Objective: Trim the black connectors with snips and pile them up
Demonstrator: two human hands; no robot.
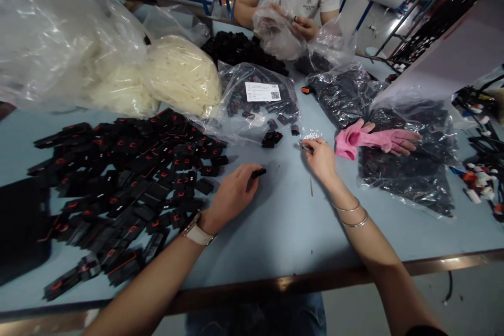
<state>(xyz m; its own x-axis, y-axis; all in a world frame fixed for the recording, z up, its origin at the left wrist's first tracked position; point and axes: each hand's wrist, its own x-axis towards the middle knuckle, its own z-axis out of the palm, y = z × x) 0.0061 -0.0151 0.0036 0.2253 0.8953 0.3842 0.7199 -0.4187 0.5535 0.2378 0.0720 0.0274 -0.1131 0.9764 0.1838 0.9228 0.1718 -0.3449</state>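
Head view: left hand [232, 194] pinches a small black plastic clip [259, 172] mid-tabletop. Right hand [321, 158] pinches tiny white parts [312, 137]; best gripped firmly, aligned squarely.

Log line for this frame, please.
left hand: holds black clip | right hand: picks at small white parts | pink glove beside

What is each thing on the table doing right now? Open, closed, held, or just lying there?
Left hand: pinching a small black part.
Right hand: fingertips on a little heap of tiny white pieces.
Black parts pile: loose, spread over the table.
Labelled bag: lying flat, a few parts spilled beside it.
Pink glove: empty, lying on a bag.
Co-worker's bag: held in both hands.
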